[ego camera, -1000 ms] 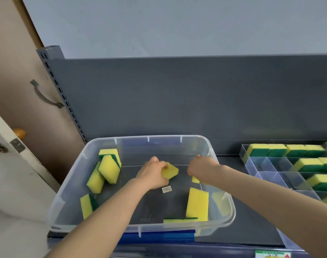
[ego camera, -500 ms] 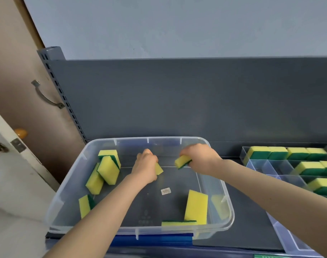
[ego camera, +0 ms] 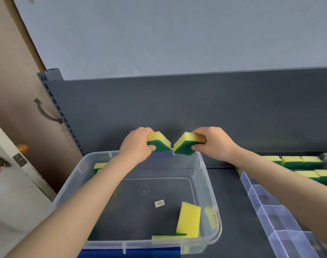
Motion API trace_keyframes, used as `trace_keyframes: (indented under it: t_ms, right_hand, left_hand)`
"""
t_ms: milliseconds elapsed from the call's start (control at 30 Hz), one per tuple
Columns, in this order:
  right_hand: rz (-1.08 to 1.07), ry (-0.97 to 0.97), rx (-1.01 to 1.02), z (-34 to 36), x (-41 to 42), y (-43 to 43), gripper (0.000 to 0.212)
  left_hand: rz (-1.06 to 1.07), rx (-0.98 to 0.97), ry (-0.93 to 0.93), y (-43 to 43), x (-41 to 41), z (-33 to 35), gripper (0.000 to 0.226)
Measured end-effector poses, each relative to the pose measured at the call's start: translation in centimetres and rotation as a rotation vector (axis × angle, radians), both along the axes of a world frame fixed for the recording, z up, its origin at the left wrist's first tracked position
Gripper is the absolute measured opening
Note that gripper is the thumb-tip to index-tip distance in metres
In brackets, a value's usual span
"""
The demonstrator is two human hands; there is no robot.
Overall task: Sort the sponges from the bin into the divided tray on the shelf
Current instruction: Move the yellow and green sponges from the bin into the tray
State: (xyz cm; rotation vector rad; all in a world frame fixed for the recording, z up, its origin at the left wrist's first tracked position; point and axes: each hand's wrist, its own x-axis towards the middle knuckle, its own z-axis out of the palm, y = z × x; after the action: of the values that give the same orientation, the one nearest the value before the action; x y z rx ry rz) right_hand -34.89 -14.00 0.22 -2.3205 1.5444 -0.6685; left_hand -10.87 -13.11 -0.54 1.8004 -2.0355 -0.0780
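Note:
Each of my hands holds a yellow-and-green sponge above the far rim of the clear plastic bin [ego camera: 213, 211]. My left hand [ego camera: 137, 146] grips one sponge [ego camera: 158, 141]; my right hand [ego camera: 213, 143] grips the other sponge [ego camera: 186, 145]. The two sponges nearly touch corner to corner. In the bin, one yellow sponge [ego camera: 189, 218] leans upright at the front right, another [ego camera: 169, 236] lies flat before it, and one [ego camera: 99, 166] shows at the back left, partly hidden by my left arm. The divided clear tray [ego camera: 270, 216] sits to the right, with several sponges [ego camera: 300, 163] in its far compartments.
A dark grey shelf back panel [ego camera: 196, 112] rises behind the bin. A perforated upright post [ego camera: 54, 101] stands at the left. A brown door with a metal handle [ego camera: 45, 112] and a white door with knobs [ego camera: 2, 164] are further left.
Both hands have risen out of the bin with their sponges, from near the bin floor to above its far rim. The view has tilted, so less of the tray shows.

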Motion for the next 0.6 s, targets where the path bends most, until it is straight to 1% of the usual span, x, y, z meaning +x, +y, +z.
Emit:
trace_keyframes:
  t_ms: [67,233,433,600]
  right_hand:
    - [-0.012,-0.014,-0.021,0.5,-1.1,0.1,0.024]
    - [-0.055,-0.028,-0.062,1.2,-4.8,0.5,0.024]
    - [-0.138,-0.044,-0.041,1.2,-10.2,1.4,0.03]
    - [-0.21,-0.028,-0.053,1.1,-15.0,2.2,0.031]
  left_hand:
    - [-0.015,-0.039,-0.002,0.0,-1.2,0.8,0.024]
    - [-0.04,-0.083,0.045,-0.2,-4.5,1.7,0.035]
    - [-0.107,-0.114,0.107,-0.7,-9.4,1.9,0.034]
    - [-0.199,-0.114,0.128,-0.7,-14.3,1.7,0.034]
